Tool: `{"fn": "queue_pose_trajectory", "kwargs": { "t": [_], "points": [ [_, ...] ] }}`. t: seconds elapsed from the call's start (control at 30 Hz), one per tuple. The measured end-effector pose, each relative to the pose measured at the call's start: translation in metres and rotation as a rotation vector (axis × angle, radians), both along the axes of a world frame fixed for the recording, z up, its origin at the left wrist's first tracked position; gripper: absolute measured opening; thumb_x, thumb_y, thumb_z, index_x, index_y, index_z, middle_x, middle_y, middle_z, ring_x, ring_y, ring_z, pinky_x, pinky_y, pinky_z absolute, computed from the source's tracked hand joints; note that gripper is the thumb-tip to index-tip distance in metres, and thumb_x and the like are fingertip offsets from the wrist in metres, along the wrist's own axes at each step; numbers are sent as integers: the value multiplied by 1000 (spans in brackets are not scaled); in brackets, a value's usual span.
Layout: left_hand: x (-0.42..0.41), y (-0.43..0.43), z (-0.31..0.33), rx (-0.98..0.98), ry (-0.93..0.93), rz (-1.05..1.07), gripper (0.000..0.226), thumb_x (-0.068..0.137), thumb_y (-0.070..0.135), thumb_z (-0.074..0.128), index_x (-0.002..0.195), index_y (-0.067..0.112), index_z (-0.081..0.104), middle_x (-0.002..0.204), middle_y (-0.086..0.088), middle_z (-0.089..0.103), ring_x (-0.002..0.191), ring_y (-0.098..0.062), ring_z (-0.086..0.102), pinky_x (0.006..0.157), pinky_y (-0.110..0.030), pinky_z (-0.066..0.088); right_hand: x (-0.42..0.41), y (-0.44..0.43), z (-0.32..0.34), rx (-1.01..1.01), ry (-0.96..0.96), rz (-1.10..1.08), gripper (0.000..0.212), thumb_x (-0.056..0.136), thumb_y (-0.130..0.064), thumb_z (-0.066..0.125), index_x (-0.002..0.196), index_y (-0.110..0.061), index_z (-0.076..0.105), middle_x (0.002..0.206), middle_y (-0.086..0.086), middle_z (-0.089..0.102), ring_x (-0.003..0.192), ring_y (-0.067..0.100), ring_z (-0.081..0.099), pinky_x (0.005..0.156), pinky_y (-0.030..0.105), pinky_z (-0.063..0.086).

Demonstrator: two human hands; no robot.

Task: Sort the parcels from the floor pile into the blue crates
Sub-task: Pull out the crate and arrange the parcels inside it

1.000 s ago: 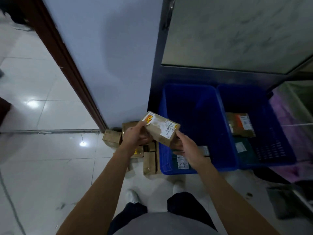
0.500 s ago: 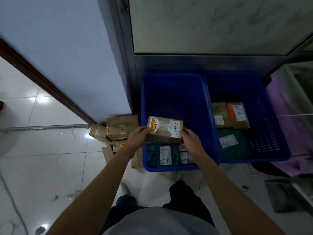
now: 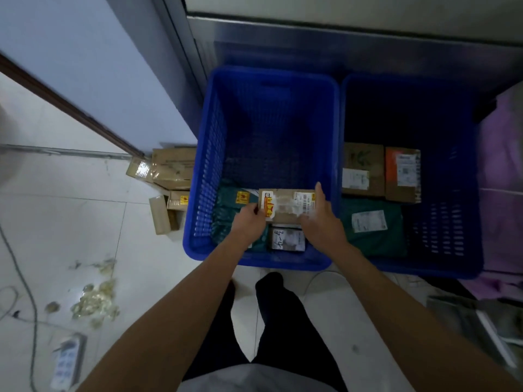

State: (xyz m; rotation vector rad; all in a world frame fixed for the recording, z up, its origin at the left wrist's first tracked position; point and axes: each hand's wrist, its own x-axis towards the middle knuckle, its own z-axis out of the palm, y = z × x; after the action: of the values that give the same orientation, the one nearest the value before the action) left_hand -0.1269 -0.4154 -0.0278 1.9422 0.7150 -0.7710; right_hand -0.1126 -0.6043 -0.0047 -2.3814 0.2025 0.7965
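Sorter's left hand (image 3: 249, 220) and right hand (image 3: 321, 222) clasp opposite ends of a cardboard parcel (image 3: 285, 206), fingers (image 3: 254, 209) curled round it, level inside the left blue crate (image 3: 254, 262) over a green mailer (image 3: 229, 203), seemingly to lay it flat.

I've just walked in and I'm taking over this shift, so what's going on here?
A person holds a taped box with the left hand and right hand, low inside the left crate, over a green bag and a small parcel. The right crate has two boxes and another bag. A pile remains on the floor.
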Motion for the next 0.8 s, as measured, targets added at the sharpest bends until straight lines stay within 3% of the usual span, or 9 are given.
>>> {"fn": "queue_pose_trajectory", "kwargs": {
  "t": [0.07,0.17,0.27,0.37,0.57,0.7,0.8],
  "points": [
    [3,-1,-12,50,12,-46,20,105,26,43,104,13,58,88,-7,62,73,-23,58,59,-31,43,0,-2,-16,-56,-7,113,87,101,-41,52,160,-34,-12,146,18,39,79,31,60,71,45,55],
    [6,-3,-29,86,56,-70,20,101,21,48,113,13,62,100,-10,67,87,-30,66,66,-34,50,-1,-8,-39,-86,78,259,92,99,-55,52,160,-33,-13,151,23,31,104,40,59,82,44,52],
    [7,-13,-53,74,129,-63,19,99,15,49,112,11,62,100,-11,67,87,-31,65,69,-38,51,0,-10,-63,-127,172,361,95,97,-60,51,160,-31,-14,158,26,18,115,41,56,79,36,43],
    [0,-27,-83,68,180,-79,22,97,13,48,114,6,60,104,-15,67,87,-32,62,70,-39,49,-3,-12,-91,-178,245,335,93,97,-58,54,161,-31,-7,159,26,16,126,43,49,94,42,45],
    [-2,-36,-127,182,190,-157,24,99,19,54,117,5,62,107,-14,68,97,-33,65,76,-38,55,-6,-10,-146,-256,328,312,87,98,-52,55,161,-23,3,159,29,20,130,44,46,98,44,47],
    [7,-35,-151,227,227,-193,22,95,20,56,106,4,66,99,-14,70,82,-29,62,64,-34,49,1,-1,-172,-357,360,346,80,102,-45,50,161,-16,3,161,32,8,130,48,47,95,45,47],
    [9,-39,-174,264,287,-246,15,95,16,56,95,3,64,92,-12,66,78,-25,60,63,-32,46,1,3,-191,-421,370,378,77,103,-42,47,160,-14,3,161,35,1,128,48,48,89,43,48]
  ]
}}
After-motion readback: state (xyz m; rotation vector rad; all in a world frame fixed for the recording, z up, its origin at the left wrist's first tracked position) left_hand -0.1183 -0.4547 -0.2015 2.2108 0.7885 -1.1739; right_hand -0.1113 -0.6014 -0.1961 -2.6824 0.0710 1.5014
